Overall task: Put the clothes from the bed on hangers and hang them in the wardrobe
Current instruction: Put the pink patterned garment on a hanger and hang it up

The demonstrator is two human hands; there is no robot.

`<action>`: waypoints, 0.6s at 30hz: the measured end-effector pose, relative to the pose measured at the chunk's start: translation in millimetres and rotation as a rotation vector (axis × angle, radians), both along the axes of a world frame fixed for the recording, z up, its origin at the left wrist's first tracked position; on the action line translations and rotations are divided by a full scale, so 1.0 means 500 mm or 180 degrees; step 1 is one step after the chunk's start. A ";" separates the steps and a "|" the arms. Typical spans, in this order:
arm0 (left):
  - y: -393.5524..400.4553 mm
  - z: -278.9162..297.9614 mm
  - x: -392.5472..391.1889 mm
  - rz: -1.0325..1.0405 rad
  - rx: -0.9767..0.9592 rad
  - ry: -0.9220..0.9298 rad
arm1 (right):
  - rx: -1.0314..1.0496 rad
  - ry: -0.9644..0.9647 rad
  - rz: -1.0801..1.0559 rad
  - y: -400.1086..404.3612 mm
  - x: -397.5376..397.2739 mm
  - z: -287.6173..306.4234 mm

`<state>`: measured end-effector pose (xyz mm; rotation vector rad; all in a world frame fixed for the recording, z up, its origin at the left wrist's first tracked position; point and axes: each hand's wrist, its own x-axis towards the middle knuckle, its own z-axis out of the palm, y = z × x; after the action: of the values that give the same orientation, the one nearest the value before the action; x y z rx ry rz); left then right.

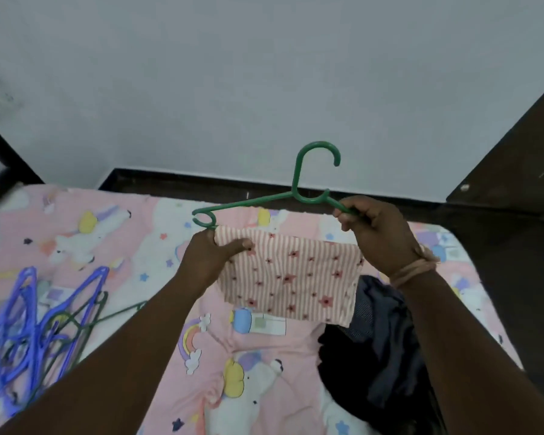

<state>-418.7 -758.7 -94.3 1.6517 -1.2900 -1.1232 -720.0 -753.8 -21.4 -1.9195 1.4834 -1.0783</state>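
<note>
Green hanger [299,183] is being held up over the bed [113,246], hook pointing up and away, against the pale wall [264,73]. Right hand [380,237] is gripping the hanger's right arm, fingers curled round the bar. Left hand [214,255] is pinching the top left corner of the striped cloth [289,277] between thumb and fingers, right at the hanger's left end loop; cannot tell if the fingers are also touching the loop.

Cloth is pink-and-white striped with red stars, hanging flat between the two hands, below the hanger bar. Its right top corner is running behind the right hand; grip there is hidden. Lower edge is hanging free above the bed.

Dark clothes [380,350] are lying piled on the bed just below the right hand and forearm, partly under the cloth's lower right corner from this view.

Spare hangers [29,328], mostly blue with a dark green one mixed in, are lying in a heap on the bed well left of the left hand, beyond the left forearm.

Bed sheet is pink with unicorns, rainbows and stars. Tan band [415,265] is sitting on the right wrist. Dark frame [515,158] is standing beyond the right hand at the far right; dark skirting [201,183] is running along the wall base behind the hanger.
</note>
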 end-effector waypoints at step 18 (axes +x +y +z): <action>0.038 0.604 0.070 -0.0376 -0.0510 -0.0435 | -0.1019 -0.0061 -0.0505 -0.012 0.011 0.638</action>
<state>-383.9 -739.8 207.6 1.5725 -1.5413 -0.9609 -714.7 -759.9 297.7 -2.0176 1.5491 -1.4785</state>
